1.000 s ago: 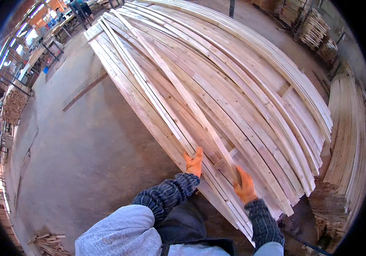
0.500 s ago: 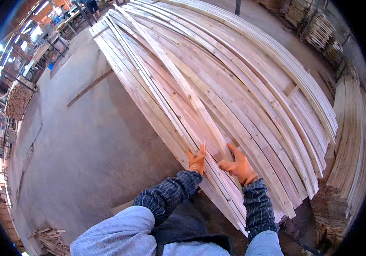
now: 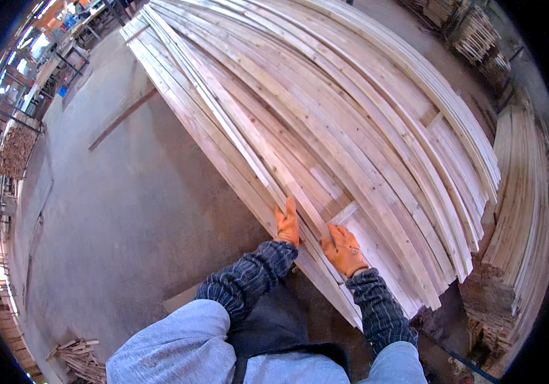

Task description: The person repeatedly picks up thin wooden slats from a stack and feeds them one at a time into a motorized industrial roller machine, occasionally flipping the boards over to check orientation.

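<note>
A stack of long pale wooden boards [image 3: 326, 128] stretches from near me toward the far left. My left hand [image 3: 287, 225], in an orange work glove, is at the left side of several narrow boards [image 3: 249, 160], its fingers closed against their edges. My right hand [image 3: 343, 251], gloved the same way, grips the right edge of a loose board [image 3: 284, 176] near its close end. That board lies alongside the narrow ones, with little space between. The undersides of both hands are hidden. Right of the loose board, a gap shows lower boards and a short crosspiece [image 3: 346, 212].
Another timber stack [image 3: 517, 211] stands at the right, with more bundled wood [image 3: 476, 38] behind. Grey concrete floor [image 3: 140, 192] lies to the left, with a long strip [image 3: 121, 120] on it. Scrap sticks [image 3: 81, 360] lie lower left. Workbenches [image 3: 41, 80] line the far left.
The loose board has swung left, from lying slantwise across the stack to lying beside the narrow boards. My right hand moved left with it, and the gap to its right widened.
</note>
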Demonstrator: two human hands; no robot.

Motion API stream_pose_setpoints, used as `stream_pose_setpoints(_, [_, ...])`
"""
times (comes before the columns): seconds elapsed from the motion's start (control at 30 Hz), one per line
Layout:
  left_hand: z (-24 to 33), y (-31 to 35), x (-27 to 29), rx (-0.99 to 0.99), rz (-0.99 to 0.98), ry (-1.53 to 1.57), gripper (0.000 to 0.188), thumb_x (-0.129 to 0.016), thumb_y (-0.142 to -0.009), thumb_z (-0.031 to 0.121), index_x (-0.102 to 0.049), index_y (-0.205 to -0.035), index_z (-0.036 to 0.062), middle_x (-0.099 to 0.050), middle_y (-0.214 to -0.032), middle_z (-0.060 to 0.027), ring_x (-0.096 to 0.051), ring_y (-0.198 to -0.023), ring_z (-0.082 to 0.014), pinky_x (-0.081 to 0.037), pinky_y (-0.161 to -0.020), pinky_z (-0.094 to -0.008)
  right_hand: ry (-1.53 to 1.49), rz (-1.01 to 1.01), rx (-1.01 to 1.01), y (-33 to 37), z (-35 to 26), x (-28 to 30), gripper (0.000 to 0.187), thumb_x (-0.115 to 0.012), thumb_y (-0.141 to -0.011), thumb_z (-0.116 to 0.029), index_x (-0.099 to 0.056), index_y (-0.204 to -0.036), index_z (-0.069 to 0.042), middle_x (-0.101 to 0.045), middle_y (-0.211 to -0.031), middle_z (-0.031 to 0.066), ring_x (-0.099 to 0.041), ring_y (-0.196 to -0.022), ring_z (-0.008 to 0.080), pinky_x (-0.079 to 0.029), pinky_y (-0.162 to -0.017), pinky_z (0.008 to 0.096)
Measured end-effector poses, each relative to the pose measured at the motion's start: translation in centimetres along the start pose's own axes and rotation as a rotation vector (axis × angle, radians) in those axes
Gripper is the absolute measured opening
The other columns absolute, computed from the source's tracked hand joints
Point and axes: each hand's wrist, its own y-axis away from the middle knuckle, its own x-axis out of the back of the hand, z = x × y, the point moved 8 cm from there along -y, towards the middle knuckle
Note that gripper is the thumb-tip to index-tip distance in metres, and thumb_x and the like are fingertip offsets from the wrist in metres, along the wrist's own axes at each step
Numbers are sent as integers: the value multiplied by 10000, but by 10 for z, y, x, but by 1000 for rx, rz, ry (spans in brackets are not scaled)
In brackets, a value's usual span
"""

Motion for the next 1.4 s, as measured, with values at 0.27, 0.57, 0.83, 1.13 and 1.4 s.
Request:
stream_pose_setpoints(0.27, [7,-18,17,40,-414,-249,633,-671,-972,224,-431,-1548,113,-497,-1421,-176,-614,-1214,-311,-573,-978,-425,364,168,101,-36,-82,-24,1111,-786,-777,-521,-216,-1640,-117,-461,-1503,182,-461,-1392,374,-385,-1135,507])
stream_pose_setpoints(0.57, [59,11,-8,351,-555,-470,440,-715,-923,89,-615,-1350,120,-653,-1132,-93,-654,-1027,-208,-567,-903,-388,415,18,-121,-43,-44,-13,1098,-821,-756,-431,-245,-1617,-65,-597,-1363,153,-601,-1241,341,-497,-1010,469])
stream_pose_setpoints(0.83, [66,18,-12,90,-660,-611,512,-820,-843,269,-625,-1240,11,-715,-1101,-91,-674,-981,-216,-554,-832,-370,307,94,-177,-10,-54,15,688,-875,-715,-371,-558,-1258,-91,-657,-1260,179,-611,-1234,357,-532,-987,453])
stream_pose_setpoints(1.13, [252,28,2,-1251,-526,-1551,779,-687,-857,214,-387,-1565,92,-460,-1552,-204,-429,-1439,-353,-348,-1203,-482,303,167,-329,256,34,49,861,-881,-707,-342,-514,-1436,-69,-616,-1358,190,-552,-1306,381,-422,-1120,474])
stream_pose_setpoints(1.4, [283,-35,-50,-1611,-1178,-1793,822,-838,-742,136,-513,-1497,108,-529,-1527,-133,-447,-1461,-306,-329,-1235,-471,634,447,-559,565,110,55,707,-823,-642,-111,-585,-1305,-66,-627,-1224,180,-586,-1155,412,-473,-1001,507])
